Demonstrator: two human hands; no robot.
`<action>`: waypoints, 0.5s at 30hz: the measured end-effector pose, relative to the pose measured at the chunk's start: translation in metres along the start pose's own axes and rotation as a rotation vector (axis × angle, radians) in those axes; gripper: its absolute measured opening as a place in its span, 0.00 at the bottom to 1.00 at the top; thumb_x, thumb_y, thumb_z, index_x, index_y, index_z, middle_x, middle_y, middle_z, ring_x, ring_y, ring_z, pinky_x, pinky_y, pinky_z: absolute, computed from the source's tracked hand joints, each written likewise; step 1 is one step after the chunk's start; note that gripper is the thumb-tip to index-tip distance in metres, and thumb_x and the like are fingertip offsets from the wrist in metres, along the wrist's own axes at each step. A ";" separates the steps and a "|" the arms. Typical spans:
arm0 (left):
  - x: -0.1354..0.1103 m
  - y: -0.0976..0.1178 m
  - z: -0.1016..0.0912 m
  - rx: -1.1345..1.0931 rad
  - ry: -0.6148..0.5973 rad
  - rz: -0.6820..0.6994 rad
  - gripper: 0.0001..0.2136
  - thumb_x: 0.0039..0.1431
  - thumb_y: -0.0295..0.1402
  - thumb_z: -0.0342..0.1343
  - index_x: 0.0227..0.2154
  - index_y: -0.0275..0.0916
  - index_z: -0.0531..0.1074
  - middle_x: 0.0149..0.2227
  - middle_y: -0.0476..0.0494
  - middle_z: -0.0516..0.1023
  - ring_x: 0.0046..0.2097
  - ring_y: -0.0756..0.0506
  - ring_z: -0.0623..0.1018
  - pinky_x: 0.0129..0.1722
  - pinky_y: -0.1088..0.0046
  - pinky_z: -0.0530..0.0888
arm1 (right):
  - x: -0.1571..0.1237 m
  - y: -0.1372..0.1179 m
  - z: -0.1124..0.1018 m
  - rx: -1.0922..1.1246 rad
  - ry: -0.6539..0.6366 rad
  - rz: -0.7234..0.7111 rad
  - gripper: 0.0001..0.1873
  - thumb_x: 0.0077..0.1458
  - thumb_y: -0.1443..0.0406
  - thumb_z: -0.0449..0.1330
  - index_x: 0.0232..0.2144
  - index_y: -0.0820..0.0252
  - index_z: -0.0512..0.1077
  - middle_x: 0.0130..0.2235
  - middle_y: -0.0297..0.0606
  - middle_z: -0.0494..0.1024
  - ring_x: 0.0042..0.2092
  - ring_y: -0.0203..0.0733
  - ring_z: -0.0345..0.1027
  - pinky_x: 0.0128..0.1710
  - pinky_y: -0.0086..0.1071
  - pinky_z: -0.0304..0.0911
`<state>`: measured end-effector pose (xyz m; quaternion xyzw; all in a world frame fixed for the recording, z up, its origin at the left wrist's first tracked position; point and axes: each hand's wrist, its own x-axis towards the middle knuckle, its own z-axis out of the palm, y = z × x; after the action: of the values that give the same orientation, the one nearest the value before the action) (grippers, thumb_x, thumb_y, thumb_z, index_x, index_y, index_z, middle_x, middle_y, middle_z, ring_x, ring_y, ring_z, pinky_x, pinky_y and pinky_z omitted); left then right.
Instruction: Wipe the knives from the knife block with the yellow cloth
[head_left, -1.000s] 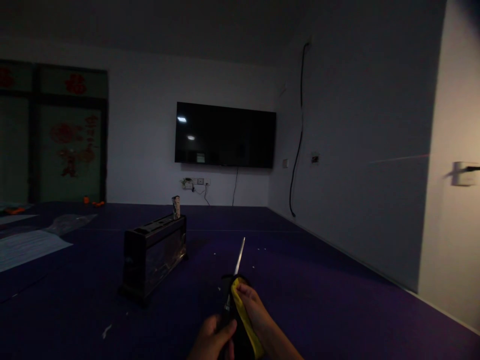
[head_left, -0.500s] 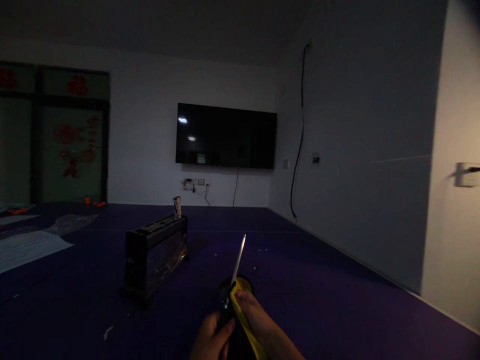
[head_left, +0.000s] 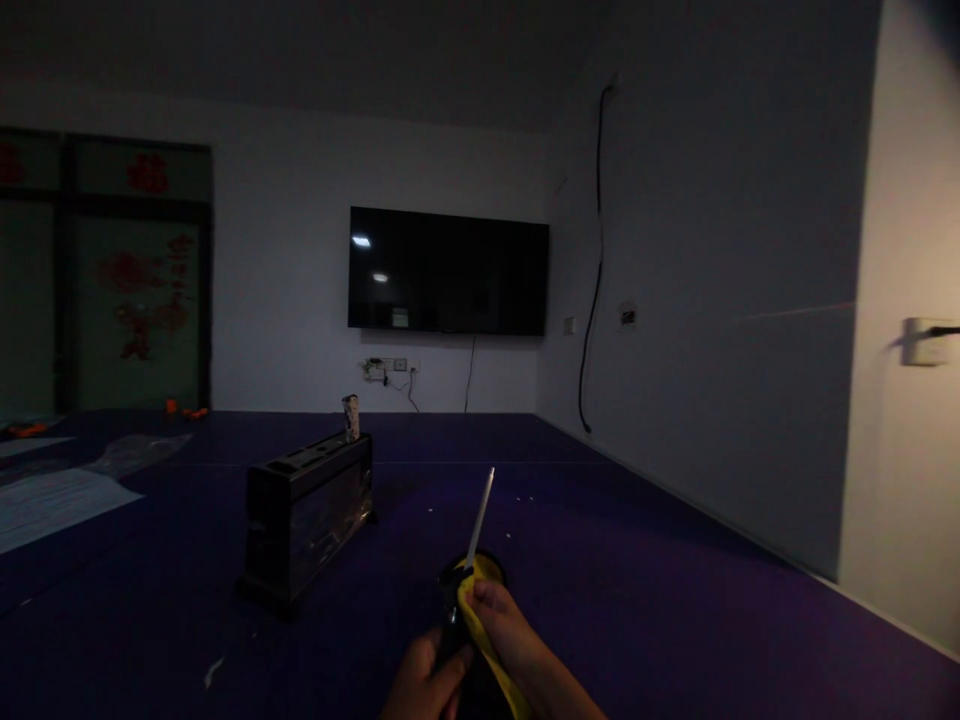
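At the bottom middle, my left hand (head_left: 421,685) is closed round the dark handle of a knife (head_left: 478,520), whose thin pale blade points up and away from me. My right hand (head_left: 504,632) pinches a yellow cloth (head_left: 480,625) against the base of the blade. A dark knife block (head_left: 307,515) stands on the purple floor (head_left: 615,600) to the left of my hands, with one pale handle (head_left: 350,417) sticking up at its far end.
The room is dim. A black TV (head_left: 448,271) hangs on the far wall above a socket with cables. White sheets and clear plastic (head_left: 60,490) lie at the left. A grey wall (head_left: 712,330) runs along the right.
The blade has tilted slightly more upright and my right hand with the cloth has shifted a little along it. The view has drifted slightly.
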<state>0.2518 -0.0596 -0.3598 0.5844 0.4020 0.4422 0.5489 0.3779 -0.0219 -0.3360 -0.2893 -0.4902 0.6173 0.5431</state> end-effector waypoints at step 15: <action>0.012 -0.002 -0.001 -0.099 -0.007 -0.101 0.34 0.29 0.59 0.57 0.34 0.34 0.67 0.13 0.58 0.60 0.13 0.56 0.56 0.15 0.77 0.50 | -0.007 -0.014 0.010 0.111 -0.140 0.003 0.15 0.35 0.60 0.69 0.23 0.66 0.73 0.22 0.34 0.73 0.22 0.32 0.63 0.25 0.25 0.56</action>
<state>0.2542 -0.0478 -0.3607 0.5370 0.4067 0.4312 0.6003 0.3761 -0.0321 -0.3207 -0.2156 -0.4913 0.6631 0.5219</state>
